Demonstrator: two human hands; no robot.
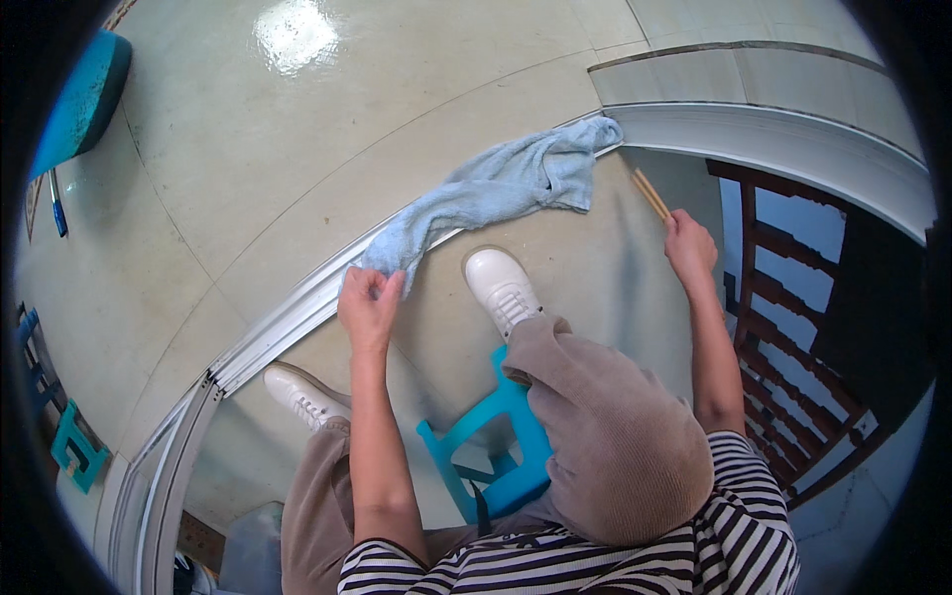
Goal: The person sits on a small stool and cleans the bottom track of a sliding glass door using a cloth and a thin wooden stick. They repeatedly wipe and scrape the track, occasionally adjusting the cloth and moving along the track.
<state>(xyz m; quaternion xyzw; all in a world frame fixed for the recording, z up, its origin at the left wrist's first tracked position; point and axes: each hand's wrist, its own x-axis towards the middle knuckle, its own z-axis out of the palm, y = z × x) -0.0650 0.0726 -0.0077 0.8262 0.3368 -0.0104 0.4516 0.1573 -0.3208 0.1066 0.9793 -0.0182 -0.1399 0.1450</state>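
A light blue terry cloth lies stretched along the white metal sliding-door track in the floor. My left hand pinches the near left end of this cloth between thumb and fingers. Off to the right of the cloth, my right hand is closed around a pair of thin wooden sticks, whose free ends point up and left towards the cloth's far end. The cloth's far end lies bunched in the corner where the track meets the white frame.
Beneath me is a turquoise plastic stool, between my white shoes. A dark wooden railing stands at the right. A sliding-door panel is at lower left. A blue object and a small turquoise stool are at the left.
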